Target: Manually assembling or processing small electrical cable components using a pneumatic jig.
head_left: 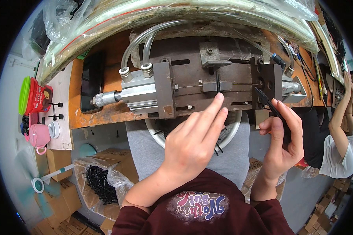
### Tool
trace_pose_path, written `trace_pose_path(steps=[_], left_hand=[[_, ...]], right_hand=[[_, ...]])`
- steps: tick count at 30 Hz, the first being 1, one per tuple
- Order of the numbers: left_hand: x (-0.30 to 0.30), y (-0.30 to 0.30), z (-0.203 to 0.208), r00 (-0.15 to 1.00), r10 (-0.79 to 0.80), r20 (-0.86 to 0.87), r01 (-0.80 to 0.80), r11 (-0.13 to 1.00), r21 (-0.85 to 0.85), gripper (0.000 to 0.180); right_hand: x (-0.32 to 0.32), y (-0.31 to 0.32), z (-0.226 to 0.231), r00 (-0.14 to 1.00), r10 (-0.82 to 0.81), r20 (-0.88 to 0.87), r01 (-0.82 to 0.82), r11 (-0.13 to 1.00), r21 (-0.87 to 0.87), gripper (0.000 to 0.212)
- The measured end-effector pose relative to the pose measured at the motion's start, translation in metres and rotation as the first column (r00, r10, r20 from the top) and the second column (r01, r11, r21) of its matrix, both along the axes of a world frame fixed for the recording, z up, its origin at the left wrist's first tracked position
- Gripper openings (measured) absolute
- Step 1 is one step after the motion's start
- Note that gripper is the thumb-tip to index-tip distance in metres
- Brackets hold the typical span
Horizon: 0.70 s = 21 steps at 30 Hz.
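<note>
My left hand [194, 137] reaches over the front of a dark metal clamping fixture [192, 103], its index and middle fingers stretched out. The index fingertip touches the lower end of a slim black plastic piece [218, 80], which stands between two small grey jaws in the middle of the fixture. My thumb on that side is hidden. To the right, my right hand [284, 143] is closed around several slender black plastic pieces [276, 111]; their tips point up and left toward the fixture's right block. Exactly how many it holds is hard to make out.
Air cylinders [139, 94] with clear hoses [145, 37] flank the fixture. A white-rimmed basket [157, 137] sits on my lap below it. A phone [92, 80] lies left on the wooden bench. Lower left, a lined carton holds black pieces [100, 184]. Another person's arm [341, 109] shows far right.
</note>
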<state>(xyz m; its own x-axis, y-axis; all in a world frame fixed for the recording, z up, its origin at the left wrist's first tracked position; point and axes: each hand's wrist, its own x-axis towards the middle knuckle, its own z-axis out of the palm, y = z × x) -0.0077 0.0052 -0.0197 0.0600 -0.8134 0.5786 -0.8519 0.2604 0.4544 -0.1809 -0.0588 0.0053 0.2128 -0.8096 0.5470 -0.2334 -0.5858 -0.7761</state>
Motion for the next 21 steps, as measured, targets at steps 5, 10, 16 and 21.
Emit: trace_pose_path(steps=[5,10,16,21], left_hand=[[0.002,-0.004,0.005,0.991,0.047,0.129,-0.051,0.998,0.029,0.032],[0.001,-0.006,0.011,0.987,0.061,0.15,-0.07,0.996,0.061,0.03],[0.003,-0.004,0.011,0.997,0.044,0.056,-0.049,0.995,0.09,0.034],[-0.001,0.008,0.012,0.66,-0.145,-0.737,0.313,0.945,0.094,0.061]], right_hand=[[0.003,0.001,-0.001,0.991,0.052,0.122,-0.067,0.991,0.117,0.026],[0.002,0.001,-0.003,0.979,0.056,0.195,-0.094,0.977,0.192,0.026],[0.005,0.004,-0.003,0.998,0.026,-0.058,-0.033,0.99,-0.137,0.029],[0.02,0.012,-0.002,0.989,0.052,-0.14,-0.085,0.965,-0.248,0.031]])
